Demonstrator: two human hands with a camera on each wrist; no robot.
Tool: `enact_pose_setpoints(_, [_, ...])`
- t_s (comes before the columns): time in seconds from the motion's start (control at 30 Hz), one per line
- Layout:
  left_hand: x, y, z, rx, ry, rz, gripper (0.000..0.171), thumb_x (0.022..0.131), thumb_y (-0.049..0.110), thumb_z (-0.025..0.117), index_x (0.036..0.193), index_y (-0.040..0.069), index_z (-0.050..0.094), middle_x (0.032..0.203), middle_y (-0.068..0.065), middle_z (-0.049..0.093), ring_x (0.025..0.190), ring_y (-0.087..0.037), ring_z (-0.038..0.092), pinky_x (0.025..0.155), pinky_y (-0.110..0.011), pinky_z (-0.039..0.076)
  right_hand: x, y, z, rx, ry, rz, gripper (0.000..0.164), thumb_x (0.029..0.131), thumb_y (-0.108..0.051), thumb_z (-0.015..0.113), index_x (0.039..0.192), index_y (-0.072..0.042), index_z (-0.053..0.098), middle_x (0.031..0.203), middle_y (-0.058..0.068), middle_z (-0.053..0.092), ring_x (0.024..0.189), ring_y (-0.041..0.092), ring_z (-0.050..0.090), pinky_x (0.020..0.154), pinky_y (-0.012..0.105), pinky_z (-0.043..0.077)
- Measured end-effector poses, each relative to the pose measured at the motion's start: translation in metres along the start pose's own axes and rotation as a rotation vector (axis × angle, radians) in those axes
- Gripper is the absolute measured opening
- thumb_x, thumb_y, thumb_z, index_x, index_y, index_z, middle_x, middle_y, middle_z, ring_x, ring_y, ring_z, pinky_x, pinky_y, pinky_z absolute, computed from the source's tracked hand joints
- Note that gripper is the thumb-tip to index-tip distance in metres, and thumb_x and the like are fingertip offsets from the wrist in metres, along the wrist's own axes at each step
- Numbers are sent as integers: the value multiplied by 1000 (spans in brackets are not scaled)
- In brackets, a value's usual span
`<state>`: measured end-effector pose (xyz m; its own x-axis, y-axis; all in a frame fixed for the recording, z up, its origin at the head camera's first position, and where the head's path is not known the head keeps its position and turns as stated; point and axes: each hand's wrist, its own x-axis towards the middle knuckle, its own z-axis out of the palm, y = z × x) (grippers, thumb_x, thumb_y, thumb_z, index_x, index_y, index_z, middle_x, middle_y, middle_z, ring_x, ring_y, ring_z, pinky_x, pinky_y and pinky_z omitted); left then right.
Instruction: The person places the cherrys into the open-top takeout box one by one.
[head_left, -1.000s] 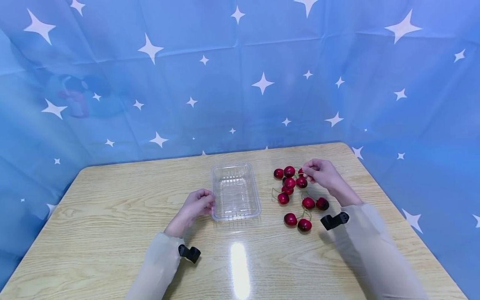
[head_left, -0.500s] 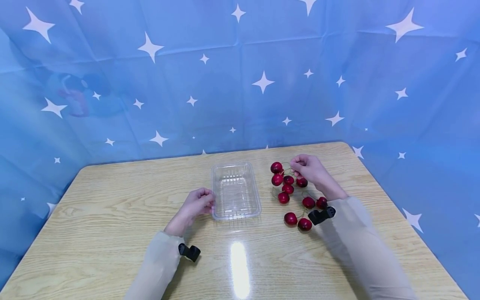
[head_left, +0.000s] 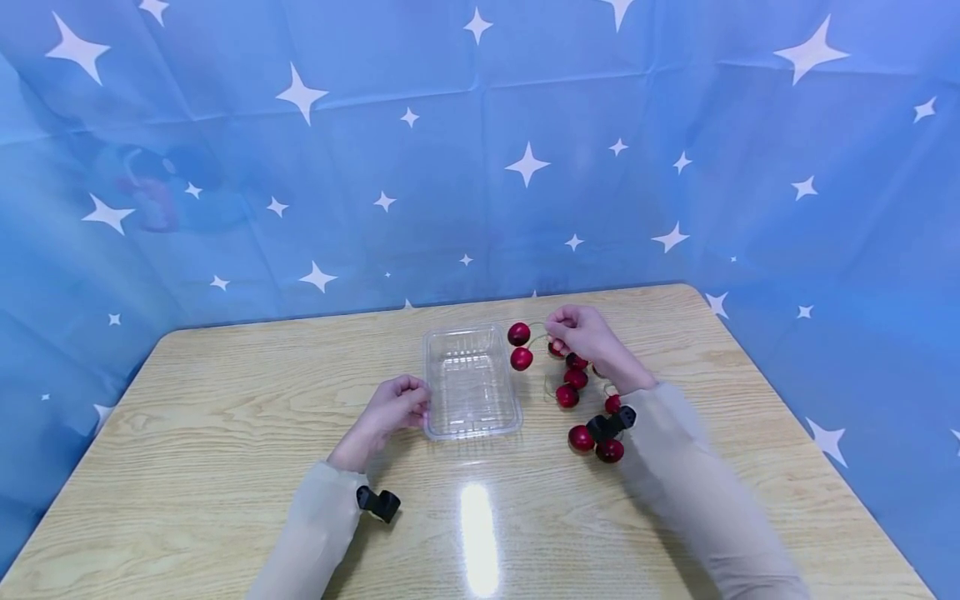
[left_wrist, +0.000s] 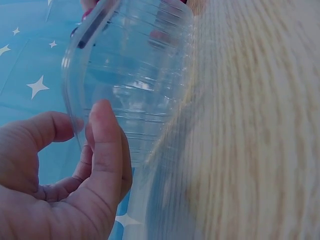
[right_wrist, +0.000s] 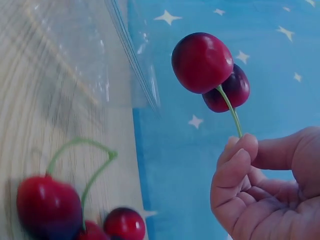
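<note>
Off-white cloth up close: two sleeves (head_left: pixel 318 517) reach across the wood-grained counter (head_left: pixel 187 433), a black wrist camera (head_left: pixel 378 504) jutting from each cuff. Right by the one on the right arm, front cherries (head_left: pixel 581 438) lie on the wood, partly covered by it.

Over to the left hand (head_left: pixel 390 408), and it's pinching the rim of a clear plastic tray (head_left: pixel 468 392), thumb and fingers on either side of the edge. Upright on the counter, that tray: ribbed walls, rounded corners, and wood grain showing straight through its floor, with glints along the plastic.

To its right, more cherries (head_left: pixel 576 377) sit in a loose cluster, some tucked behind the right arm, so I can't count them all. And above them the right hand (head_left: pixel 588 333), thumb and finger nipped tight on thin green stems (right_wrist: pixel 236 122), two glossy cherries (head_left: pixel 521 359) at the ends! They're up off the wood, outside the tray, near its right-hand rim.

Furthest back, blue backdrop cloth (head_left: pixel 450 158), lightly creased, scattered with white stars (head_left: pixel 527 164).
</note>
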<state>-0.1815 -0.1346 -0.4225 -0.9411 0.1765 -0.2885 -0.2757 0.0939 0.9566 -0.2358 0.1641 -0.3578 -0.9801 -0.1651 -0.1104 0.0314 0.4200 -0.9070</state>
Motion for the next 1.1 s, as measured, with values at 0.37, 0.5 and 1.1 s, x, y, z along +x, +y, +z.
enact_pose_setpoints(0.37, [1, -1, -2, 9, 2, 3, 12, 93, 4, 50, 99, -6, 52, 75, -5, 54, 63, -11, 56, 58, -22, 51, 14, -13, 33, 8, -26, 16, 17, 96, -8, 50, 103, 8, 54, 76, 9, 55, 63, 14, 53, 58, 22, 49])
enact_pose_setpoints(0.5, [2, 0, -2, 7, 8, 1, 12, 92, 4, 50, 99, -6, 52, 75, -6, 54, 62, -11, 56, 57, -22, 51, 18, -19, 44, 0, -32, 10, 14, 96, -7, 51, 98, 6, 56, 73, 7, 55, 62, 14, 54, 63, 27, 52])
enact_pose_setpoints(1.1, [0, 2, -2, 29, -17, 1, 13, 93, 4, 50, 100, -7, 52, 76, -6, 54, 64, -11, 56, 59, -22, 52, 34, -30, 87, -58, -107, 71, 9, 90, 3, 55, 94, 9, 61, 75, 11, 61, 56, 11, 57, 58, 24, 54])
